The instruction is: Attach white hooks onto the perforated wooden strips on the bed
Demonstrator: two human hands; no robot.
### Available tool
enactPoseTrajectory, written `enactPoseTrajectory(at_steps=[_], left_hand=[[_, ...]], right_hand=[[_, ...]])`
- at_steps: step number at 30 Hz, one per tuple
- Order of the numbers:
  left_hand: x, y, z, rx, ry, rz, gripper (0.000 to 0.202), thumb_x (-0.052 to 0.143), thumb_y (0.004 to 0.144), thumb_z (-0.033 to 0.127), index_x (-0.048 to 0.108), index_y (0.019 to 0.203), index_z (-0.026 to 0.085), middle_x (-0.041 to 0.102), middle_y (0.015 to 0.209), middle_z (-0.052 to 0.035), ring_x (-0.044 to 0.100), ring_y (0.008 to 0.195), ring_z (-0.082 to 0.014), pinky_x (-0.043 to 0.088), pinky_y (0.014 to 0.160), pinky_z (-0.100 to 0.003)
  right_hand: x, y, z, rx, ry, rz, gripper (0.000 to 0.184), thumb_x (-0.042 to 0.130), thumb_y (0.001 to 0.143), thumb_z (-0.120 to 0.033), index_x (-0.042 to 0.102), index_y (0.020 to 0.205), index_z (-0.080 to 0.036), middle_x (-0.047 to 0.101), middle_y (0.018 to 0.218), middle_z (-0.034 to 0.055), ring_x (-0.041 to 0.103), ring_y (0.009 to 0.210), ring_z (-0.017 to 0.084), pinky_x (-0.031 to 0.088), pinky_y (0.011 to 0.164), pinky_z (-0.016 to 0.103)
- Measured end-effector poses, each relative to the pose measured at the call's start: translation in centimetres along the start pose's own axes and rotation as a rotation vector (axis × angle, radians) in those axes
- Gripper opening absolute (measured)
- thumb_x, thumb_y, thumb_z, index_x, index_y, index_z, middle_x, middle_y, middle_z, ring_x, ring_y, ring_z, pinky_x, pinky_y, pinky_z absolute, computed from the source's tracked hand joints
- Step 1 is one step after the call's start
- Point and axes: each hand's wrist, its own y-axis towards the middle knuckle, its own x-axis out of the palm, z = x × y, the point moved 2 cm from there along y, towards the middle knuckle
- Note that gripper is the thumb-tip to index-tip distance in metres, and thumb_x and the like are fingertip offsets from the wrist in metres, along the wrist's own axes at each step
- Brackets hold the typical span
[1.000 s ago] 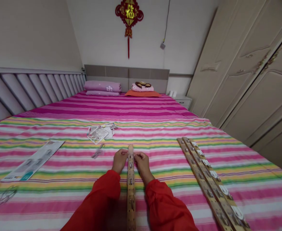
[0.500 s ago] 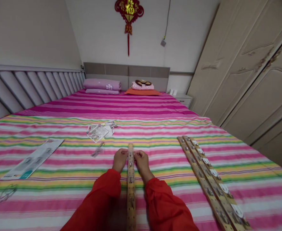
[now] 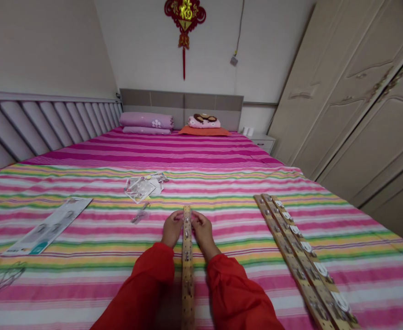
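A narrow wooden strip [image 3: 187, 266] lies lengthwise in front of me, with several small metal hooks [image 3: 186, 255] along its face. My left hand [image 3: 172, 229] is at its left edge near the far end, with thumb and fingertips pinched together against it. Opposite, my right hand [image 3: 201, 230] has its fingers closed at the right edge. Between the fingertips sits the farthest hook [image 3: 186, 220]. Whether the fingertips also grip a thin film there is too small to tell.
More wooden strips [image 3: 287, 247] with metal hooks and white round pieces lie at right. At left are a long blister card [image 3: 50, 227] and a clear plastic piece [image 3: 8, 275]. A pile of small packets [image 3: 141, 187] and a small packet [image 3: 140, 214] lie beyond my left hand.
My fingers have shifted slightly at the strip's far end. The strip and the things around it stay where they were.
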Motion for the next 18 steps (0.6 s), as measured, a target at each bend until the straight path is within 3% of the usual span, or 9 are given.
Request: enactPoseTrajectory(at_steps=[3,6,11,18], left_hand=[[0.0,0.0,-0.2,0.032,0.041,-0.065,0.035,0.058,0.068,0.025,0.069,0.099,0.013,0.071,0.087,-0.0068,0.064,0.080,-0.0185,0.050,0.077,-0.031],[-0.3,0.0,-0.3,0.076,0.128,-0.087,0.035,0.057,0.072,0.029,0.071,0.101,0.014,0.070,0.094,-0.0079,0.063,0.088,-0.0199,0.048,0.085,-0.033],[-0.4,-0.1,-0.2,0.177,0.374,-0.124,0.039,0.048,0.080,0.032,0.070,0.109,0.016,0.065,0.082,-0.0056,0.060,0.082,-0.0192,0.048,0.083,-0.034],[-0.2,0.4,-0.4,0.185,0.474,-0.199,0.045,0.042,0.083,0.030,0.065,0.118,0.014,0.056,0.074,-0.0037,0.054,0.076,-0.0184,0.047,0.080,-0.032]], right_hand=[[-0.1,0.0,-0.1,-0.084,-0.115,-0.040,0.033,0.061,0.070,-0.030,0.073,0.099,-0.018,0.070,0.080,0.0041,0.061,0.070,0.019,0.051,0.063,0.031],[-0.2,-0.1,-0.5,-0.165,-0.300,-0.069,0.031,0.056,0.076,-0.028,0.074,0.100,-0.021,0.069,0.090,0.0058,0.062,0.085,0.021,0.051,0.079,0.034],[-0.2,0.1,-0.8,-0.219,-0.544,-0.147,0.037,0.046,0.082,-0.023,0.071,0.110,-0.020,0.066,0.081,0.0058,0.061,0.079,0.020,0.050,0.078,0.033],[0.0,1.2,-0.5,-0.150,-0.655,-0.238,0.041,0.044,0.082,-0.018,0.068,0.116,-0.020,0.070,0.092,0.0070,0.062,0.088,0.022,0.048,0.085,0.033]])
